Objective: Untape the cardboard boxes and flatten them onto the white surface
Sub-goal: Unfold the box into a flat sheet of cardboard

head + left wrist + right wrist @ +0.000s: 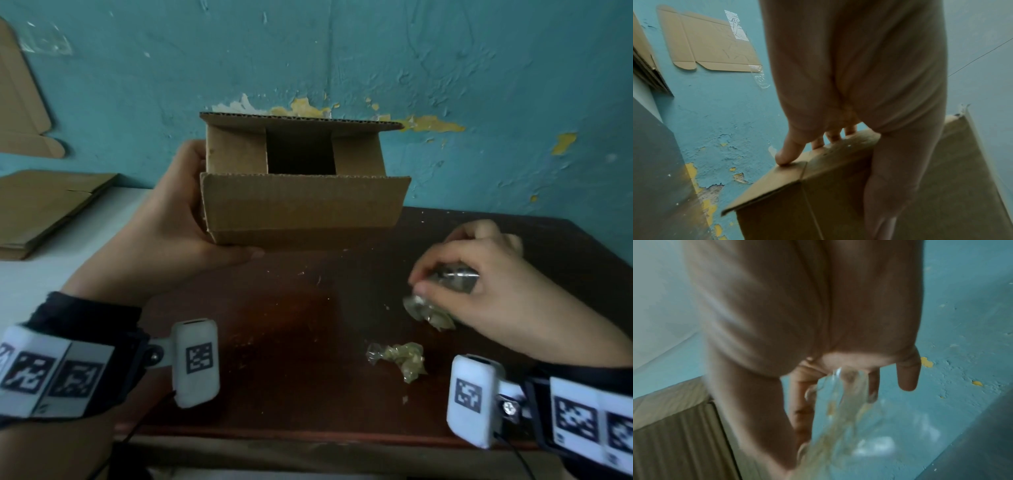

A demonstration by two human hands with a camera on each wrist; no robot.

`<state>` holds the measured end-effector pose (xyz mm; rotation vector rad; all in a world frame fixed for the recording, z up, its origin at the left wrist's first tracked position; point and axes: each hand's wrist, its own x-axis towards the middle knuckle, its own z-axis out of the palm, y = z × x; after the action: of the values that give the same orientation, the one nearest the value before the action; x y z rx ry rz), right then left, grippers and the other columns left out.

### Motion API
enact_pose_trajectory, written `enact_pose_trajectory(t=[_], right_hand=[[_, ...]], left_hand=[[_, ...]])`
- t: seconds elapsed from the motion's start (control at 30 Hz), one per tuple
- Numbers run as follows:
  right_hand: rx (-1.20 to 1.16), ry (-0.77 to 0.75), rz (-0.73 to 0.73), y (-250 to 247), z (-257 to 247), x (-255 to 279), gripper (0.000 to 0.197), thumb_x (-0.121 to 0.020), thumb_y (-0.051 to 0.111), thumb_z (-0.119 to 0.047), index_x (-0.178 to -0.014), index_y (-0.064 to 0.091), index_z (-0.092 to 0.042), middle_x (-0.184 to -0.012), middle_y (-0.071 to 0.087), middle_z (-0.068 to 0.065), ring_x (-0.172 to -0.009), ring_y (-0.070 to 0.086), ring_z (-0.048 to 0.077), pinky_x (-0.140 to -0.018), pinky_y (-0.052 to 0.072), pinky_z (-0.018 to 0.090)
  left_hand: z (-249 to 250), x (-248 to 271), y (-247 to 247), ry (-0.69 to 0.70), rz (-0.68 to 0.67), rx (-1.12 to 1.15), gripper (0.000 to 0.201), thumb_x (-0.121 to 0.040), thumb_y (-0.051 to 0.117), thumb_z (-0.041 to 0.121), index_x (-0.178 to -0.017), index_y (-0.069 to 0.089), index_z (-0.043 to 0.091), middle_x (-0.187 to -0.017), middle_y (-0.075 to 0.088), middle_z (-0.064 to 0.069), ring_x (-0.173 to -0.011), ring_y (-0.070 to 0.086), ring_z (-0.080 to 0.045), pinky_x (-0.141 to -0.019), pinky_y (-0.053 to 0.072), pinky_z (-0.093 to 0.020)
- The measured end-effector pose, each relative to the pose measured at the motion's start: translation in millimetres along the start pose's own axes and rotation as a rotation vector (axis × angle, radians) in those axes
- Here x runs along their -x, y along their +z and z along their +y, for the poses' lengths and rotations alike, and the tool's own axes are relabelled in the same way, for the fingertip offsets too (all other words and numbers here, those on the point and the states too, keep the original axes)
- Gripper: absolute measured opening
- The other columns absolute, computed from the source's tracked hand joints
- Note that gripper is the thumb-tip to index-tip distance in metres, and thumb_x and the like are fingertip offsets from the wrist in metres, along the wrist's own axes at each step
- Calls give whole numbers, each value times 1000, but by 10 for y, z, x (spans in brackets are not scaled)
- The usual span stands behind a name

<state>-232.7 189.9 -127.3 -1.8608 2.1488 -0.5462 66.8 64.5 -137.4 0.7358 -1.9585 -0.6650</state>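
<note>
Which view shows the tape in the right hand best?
Head view: the crumpled tape wad sits sharp and whole in the right hand. Right wrist shows it only as a blurred clear strip trailing from the fingers; left wrist misses it.

My left hand (178,236) is raised above the table, palm turned inward and fingers curled round the end of a cardboard box (301,192), thumb running along its lower edge; in the left wrist view my fingertips (785,155) press on its far face. My right hand (479,274) is lower and out to the right, knuckles up, fingers bent and pinching a crumpled wad of clear tape (431,311), which trails down from my fingers (871,386) in the right wrist view. Both wrists wear dark sleeves and white bands with black-and-white markers, a small white camera unit jutting from each.
</note>
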Motion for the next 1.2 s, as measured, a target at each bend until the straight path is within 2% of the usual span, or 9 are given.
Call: enact_pose_trajectory(t=[0.17, 0.3, 0.43, 0.53, 0.67, 0.77, 0.97, 1.07, 1.2], right_hand=[[-125, 7, -21, -28, 2, 0, 36, -92, 54, -3, -111, 39, -30, -110, 41, -5, -94, 48, 10, -66, 37, 23], [-121, -61, 29, 14, -2, -26, 45, -92, 49, 8, -103, 58, -35, -99, 59, -10, -84, 61, 4, -65, 44, 19], [-313, -52, 48, 47, 0, -45, 29, -83, 76, -3, -91, 73, -31, -85, 77, -6, -78, 74, 9, -78, 61, 38], [-203, -58, 87, 61, 26, -53, 31, -70, 89, -14, -89, 71, -32, -78, 72, -3, -69, 68, 10, -64, 55, 26], [-38, -68, 217, 12, 49, -57, 34, -72, 86, -13, -77, 55, -26, -70, 58, -2, -61, 56, 13, -55, 46, 29], [-71, -68, 210, 26, 50, -64, 29, -71, 87, -8, -64, 63, -22, -63, 65, -4, -58, 63, 9, -57, 55, 30], [-137, -35, 156, 54, 107, -100, 32, -84, 72, 1, -79, 77, -31, -75, 77, -10, -73, 74, 1, -79, 63, 33], [-164, -41, 164, 55, 107, -98, 25, -81, 79, -8, -80, 77, -32, -77, 77, -10, -72, 73, 0, -77, 63, 33], [-178, -49, 240, 43, 92, -99, 23, -81, 76, -8, -81, 75, -32, -74, 74, -9, -69, 73, 5, -74, 64, 37]], left_hand=[[30, 14, 1, 6, -16, 12, 96, -57, 85, 32, -134, 37, 0, -118, 61, -3, -105, 65, -12, -80, 57, -27], [13, 14, 22, -11, 10, 1, 93, -56, 88, 17, -134, 39, 1, -119, 61, -2, -102, 64, -1, -80, 55, -24], [4, 11, 24, -22, 10, -20, 97, -58, 95, 14, -135, 38, 0, -119, 61, -4, -108, 64, -8, -83, 57, -23], [2, 10, 18, -23, 6, -29, 98, -56, 96, 17, -135, 39, 2, -119, 62, -1, -107, 65, -6, -82, 57, -20], [-5, 8, 7, -21, 0, -40, 99, -55, 95, 19, -136, 40, 3, -119, 63, -3, -108, 65, -7, -83, 58, -25], [-17, 3, 9, -22, -8, -27, 100, -55, 95, 18, -137, 40, 2, -121, 63, -8, -110, 65, -11, -85, 58, -28], [-24, 0, 18, -24, -20, -5, 100, -54, 96, 18, -134, 40, -1, -120, 63, -9, -110, 65, -11, -85, 57, -24], [-1, 5, 5, -6, -32, -9, 101, -53, 90, 34, -135, 40, 1, -121, 62, -8, -111, 65, -12, -87, 57, -28], [21, 11, -17, 4, -48, 5, 100, -55, 87, 35, -136, 39, 2, -122, 62, -8, -111, 65, -13, -86, 58, -34]])
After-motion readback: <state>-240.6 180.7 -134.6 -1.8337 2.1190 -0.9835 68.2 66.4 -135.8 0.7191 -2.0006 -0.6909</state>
